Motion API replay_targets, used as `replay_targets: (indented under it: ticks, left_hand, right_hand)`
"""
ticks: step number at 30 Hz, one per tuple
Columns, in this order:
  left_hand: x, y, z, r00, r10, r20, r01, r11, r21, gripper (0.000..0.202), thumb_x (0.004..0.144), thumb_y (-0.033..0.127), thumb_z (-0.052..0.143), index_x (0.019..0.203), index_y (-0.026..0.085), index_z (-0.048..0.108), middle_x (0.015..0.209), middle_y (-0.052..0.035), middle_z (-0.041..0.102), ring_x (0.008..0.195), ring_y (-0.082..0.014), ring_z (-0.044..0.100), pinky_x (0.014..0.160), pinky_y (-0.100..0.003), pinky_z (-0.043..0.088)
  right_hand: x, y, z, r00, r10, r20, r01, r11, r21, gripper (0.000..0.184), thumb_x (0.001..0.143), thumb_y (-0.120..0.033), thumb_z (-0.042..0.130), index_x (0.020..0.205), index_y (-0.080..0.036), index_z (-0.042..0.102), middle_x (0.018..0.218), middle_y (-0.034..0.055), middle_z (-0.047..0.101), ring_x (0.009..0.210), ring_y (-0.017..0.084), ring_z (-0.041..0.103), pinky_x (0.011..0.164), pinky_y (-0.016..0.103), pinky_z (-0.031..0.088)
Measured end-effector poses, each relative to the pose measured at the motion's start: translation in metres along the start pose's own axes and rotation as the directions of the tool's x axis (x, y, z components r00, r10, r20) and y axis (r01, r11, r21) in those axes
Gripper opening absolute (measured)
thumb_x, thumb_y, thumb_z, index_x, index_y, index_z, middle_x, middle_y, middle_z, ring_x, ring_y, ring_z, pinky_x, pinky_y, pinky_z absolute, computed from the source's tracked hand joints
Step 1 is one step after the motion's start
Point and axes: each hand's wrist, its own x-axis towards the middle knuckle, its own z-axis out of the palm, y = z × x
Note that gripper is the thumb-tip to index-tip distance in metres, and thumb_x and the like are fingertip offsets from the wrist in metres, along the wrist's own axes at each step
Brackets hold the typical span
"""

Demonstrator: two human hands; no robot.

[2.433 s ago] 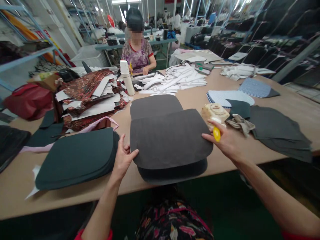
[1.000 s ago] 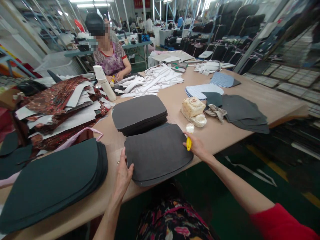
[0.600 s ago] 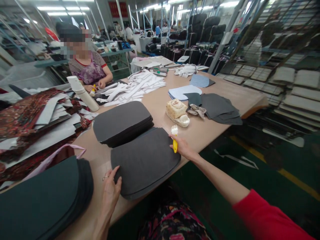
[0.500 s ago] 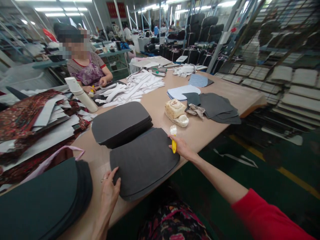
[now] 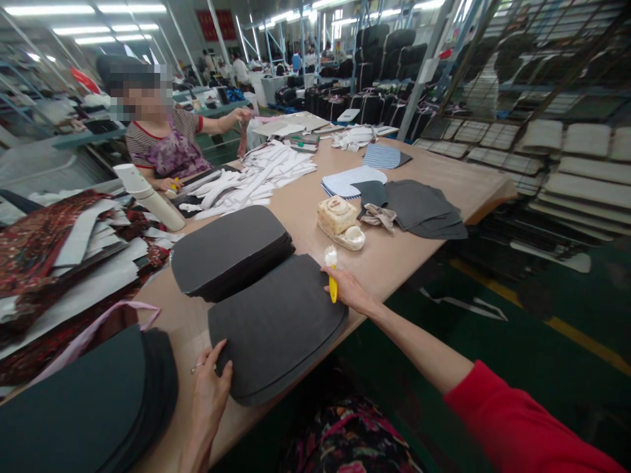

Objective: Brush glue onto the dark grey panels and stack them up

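The right hand point(image 5: 348, 289), as I see it from my remote seat, is curled around the yellow handle of a brush point(image 5: 334, 289), its fingertips meeting the right edge of the near stack of grey panels point(image 5: 276, 328); the brush's white head points away from the wearer, just past that edge, presumably so that it stays off the top panel. The left hand point(image 5: 210, 387), a ring on one finger, is loosely spread, thumb and forefinger resting at the stack's left edge and gripping nothing that I can make out; I judge that the two hands, set at opposite sides, keep the panels aligned. The stack lies at the front of the bench point(image 5: 384, 263), within easy reach. Just behind it sits a far grey stack point(image 5: 229, 246); a dark green stack point(image 5: 73, 401) lies to the left. A pale, crusted container point(image 5: 338, 215) stands near the brush head, a sensible place if it serves the brush, though I cannot tell its contents. Beyond it are a crumpled cloth point(image 5: 378, 217), striped pieces point(image 5: 352, 180) and, farther left, white strips point(image 5: 261, 174) before a co-worker point(image 5: 175, 151) with one arm outstretched.
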Motion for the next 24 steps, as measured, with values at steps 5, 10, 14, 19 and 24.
replay_targets:
  ticks: [5,10,14,19,24]
  left_hand:
    - [-0.002,-0.003,0.003,0.997,-0.033,-0.064,0.036,0.999,0.035,0.045,0.070,0.040,0.044,0.103,0.017,0.062,0.114,-0.0139,0.050,0.103,-0.0303,0.055,0.081,-0.046,0.050]
    - [-0.015,-0.006,0.003,0.995,0.056,-0.082,-0.049,0.995,0.092,0.039,0.074,0.035,0.042,0.102,0.015,0.061,0.122,-0.0162,0.047,0.105,-0.0307,0.055,0.086,-0.047,0.049]
    - [-0.030,-0.009,0.001,0.985,0.132,-0.109,-0.100,0.961,0.259,0.037,0.080,0.031,0.038,0.103,0.015,0.061,0.126,-0.0184,0.046,0.105,-0.0324,0.054,0.086,-0.050,0.047]
    - [-0.029,-0.002,-0.006,0.992,0.099,-0.074,-0.060,0.910,0.410,0.034,0.081,0.030,0.036,0.092,0.023,0.067,0.115,-0.0131,0.058,0.098,-0.0348,0.053,0.071,-0.052,0.048]
    - [0.016,0.057,0.019,0.962,0.256,-0.097,-0.236,0.955,0.181,0.029,0.083,0.032,0.043,0.099,0.021,0.064,0.112,-0.0126,0.059,0.102,-0.0294,0.053,0.085,-0.049,0.046]
  right_hand:
    - [-0.004,0.002,0.001,1.000,0.003,-0.025,-0.004,1.000,-0.026,0.045,0.081,-0.026,0.060,0.123,-0.017,0.050,0.103,0.0103,0.062,0.093,0.023,0.058,0.082,0.035,0.045]
    - [-0.016,0.003,0.003,0.998,0.000,-0.063,-0.003,0.999,-0.047,0.044,0.080,-0.028,0.061,0.121,-0.019,0.051,0.098,0.0087,0.062,0.085,0.022,0.060,0.076,0.035,0.048]
    - [-0.031,0.003,0.008,0.994,0.000,-0.106,-0.009,0.996,-0.092,0.041,0.081,-0.029,0.059,0.120,-0.020,0.053,0.094,0.0094,0.062,0.083,0.025,0.060,0.074,0.039,0.048]
    - [-0.039,0.003,0.014,0.983,-0.005,-0.183,-0.027,0.985,-0.173,0.043,0.081,-0.028,0.060,0.122,-0.021,0.052,0.091,0.0086,0.062,0.081,0.027,0.059,0.072,0.041,0.046]
    - [-0.038,0.004,0.016,0.985,0.000,-0.170,-0.019,0.994,-0.110,0.043,0.083,-0.027,0.058,0.125,-0.024,0.048,0.092,0.0084,0.061,0.082,0.027,0.059,0.074,0.042,0.047]
